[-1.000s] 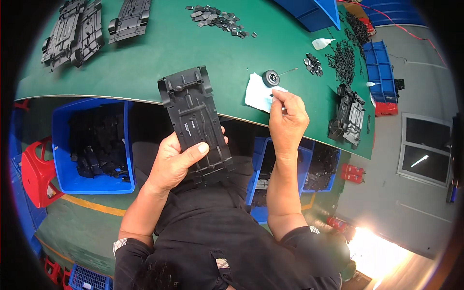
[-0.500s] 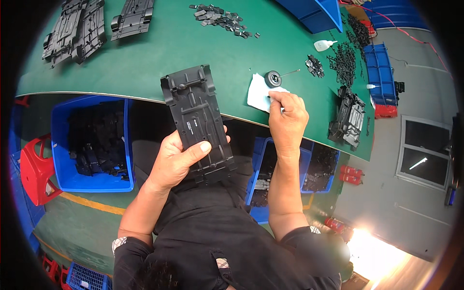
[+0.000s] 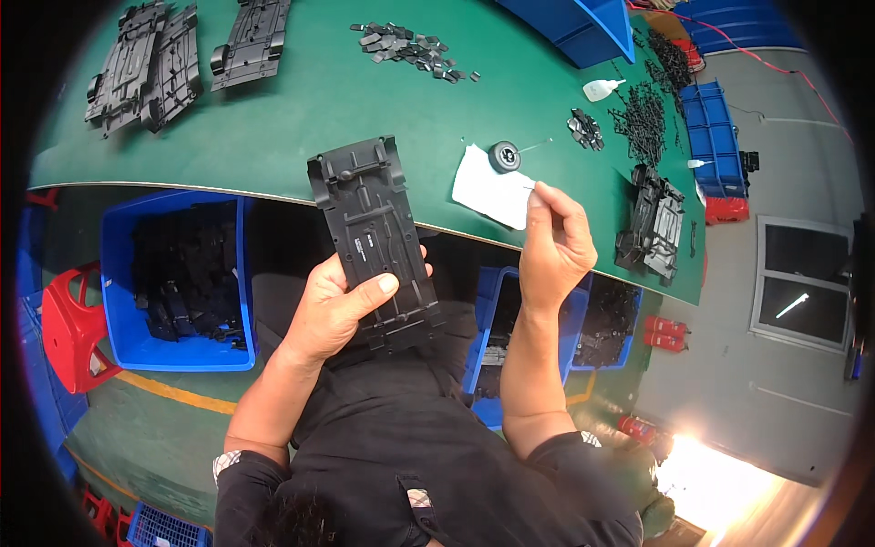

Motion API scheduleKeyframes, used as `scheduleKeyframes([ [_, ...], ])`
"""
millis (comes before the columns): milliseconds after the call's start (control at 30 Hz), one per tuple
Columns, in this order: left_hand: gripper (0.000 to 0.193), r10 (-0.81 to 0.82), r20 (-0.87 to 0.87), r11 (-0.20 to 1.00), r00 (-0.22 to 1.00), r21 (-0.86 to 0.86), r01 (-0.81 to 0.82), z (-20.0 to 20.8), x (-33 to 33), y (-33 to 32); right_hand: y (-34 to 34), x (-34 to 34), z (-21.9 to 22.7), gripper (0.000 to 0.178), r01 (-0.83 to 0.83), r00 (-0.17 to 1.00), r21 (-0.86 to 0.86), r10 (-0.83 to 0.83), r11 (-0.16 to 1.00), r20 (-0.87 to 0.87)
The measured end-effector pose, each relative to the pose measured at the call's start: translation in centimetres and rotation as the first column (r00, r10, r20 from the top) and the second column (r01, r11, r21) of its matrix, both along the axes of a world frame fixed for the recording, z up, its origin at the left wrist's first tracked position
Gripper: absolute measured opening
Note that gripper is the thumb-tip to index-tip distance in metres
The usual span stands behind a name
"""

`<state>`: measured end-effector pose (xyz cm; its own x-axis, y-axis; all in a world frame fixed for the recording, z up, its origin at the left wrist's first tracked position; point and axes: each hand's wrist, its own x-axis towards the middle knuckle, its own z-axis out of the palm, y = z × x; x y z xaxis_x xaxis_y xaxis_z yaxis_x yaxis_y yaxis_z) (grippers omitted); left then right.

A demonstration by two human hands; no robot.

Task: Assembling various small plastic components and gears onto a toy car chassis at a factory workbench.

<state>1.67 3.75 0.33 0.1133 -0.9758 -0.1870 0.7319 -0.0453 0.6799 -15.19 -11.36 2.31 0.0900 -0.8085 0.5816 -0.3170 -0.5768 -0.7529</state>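
A black plastic toy-car chassis (image 3: 372, 219) is tilted upward in my left hand (image 3: 326, 312), whose thumb presses on its face while the fingers wrap behind. Over the near table edge, my right hand (image 3: 558, 251) is closed in a pinch; a tiny thin tip shows at the fingertips, too small to name. Just beyond those fingers lies a white cloth or paper sheet (image 3: 483, 190). A small black wheel (image 3: 504, 157) sits at the sheet's far edge, with a thin metal rod (image 3: 536, 145) beside it.
More chassis (image 3: 251, 46) lie at the table's far left, others at right (image 3: 654, 223). Small black pieces (image 3: 410, 50), a white squeeze bottle (image 3: 602, 89) and dark parts (image 3: 641, 123) are spread across the green table (image 3: 273, 137). Blue bins (image 3: 108, 273) stand below, beside a red stool (image 3: 68, 314).
My right hand has drawn back from the sheet, toward me and slightly right, still pinched. More of the sheet shows. My left hand keeps hold of the chassis, nearly unmoved.
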Motion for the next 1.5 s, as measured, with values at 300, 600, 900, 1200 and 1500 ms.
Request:
scheduleKeyframes([
  [300, 0.036, -0.061, 0.023, 0.998, 0.998, 0.002, 0.061, -0.1, -0.8, -0.1, 3.7, 0.8, 2.0, 0.02, -0.494, 0.794, 0.519, 0.118, 0.698, 0.596],
  [600, 0.033, -0.064, 0.116, 0.997, 0.991, -0.036, 0.068, -1.0, -1.8, -0.1, 5.4, 1.7, 1.7, 0.021, -0.432, 0.874, 0.541, 0.187, 0.721, 0.449],
  [900, 0.028, -0.012, 0.274, 0.993, 0.962, -0.106, 0.042, -0.8, -2.4, 0.0, 5.7, 2.1, 1.4, 0.021, -0.331, 0.941, -0.085, 0.322, 0.94, -0.105],
  [1200, 0.025, 0.016, 0.308, 0.993, 0.951, -0.118, 0.022, -1.1, -2.7, 0.3, 6.0, 2.5, 1.0, 0.023, -0.38, 0.924, -0.215, 0.357, 0.9, -0.139],
  [1500, 0.025, 0.066, 0.396, 0.988, 0.916, -0.157, -0.003, -1.4, -3.3, 0.1, 6.4, 2.5, 1.0, 0.022, -0.372, 0.926, -0.2, 0.348, 0.907, -0.145],
])
